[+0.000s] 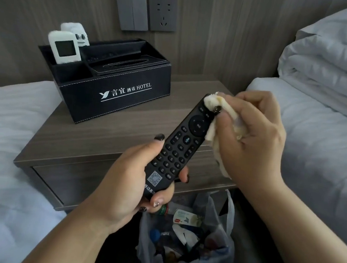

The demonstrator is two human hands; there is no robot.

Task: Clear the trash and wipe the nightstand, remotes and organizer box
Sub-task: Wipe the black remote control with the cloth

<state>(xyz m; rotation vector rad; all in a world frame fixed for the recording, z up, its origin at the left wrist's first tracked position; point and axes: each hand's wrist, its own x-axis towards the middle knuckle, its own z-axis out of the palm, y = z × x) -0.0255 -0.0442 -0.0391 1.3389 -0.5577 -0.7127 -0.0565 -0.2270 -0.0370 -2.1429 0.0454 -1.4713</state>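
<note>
Centre of frame: black remote (180,147) held tilted, top end toward upper right, above front edge of nightstand surface (110,134); left hand (126,192) wrapped round lower end of remote, thumb along left edge, fingertips curled under right edge; grip closed around remote body.
Right of centre: right hand (253,137) bunched around pale yellow cloth (213,118); grip pinching cloth, cloth pressed against top right corner of remote; loose fold of cloth hanging below palm.
Upper left: black organizer box (117,93) marked HOTEL, standing on rear of surface; white remote with screen (64,48) upright in left rear compartment; second white remote (76,32) just behind, partly hidden; tissue slot in lid of right section.
Bottom centre: trash bag (187,234), translucent, mouth open, below front of nightstand; wrappers and bottle cap visible inside.
Left and right edges: beds (10,131) with white linen; folded duvet (327,66) upper right.
Top centre: wall switch (132,12) beside socket (162,13) on wood panel.
</note>
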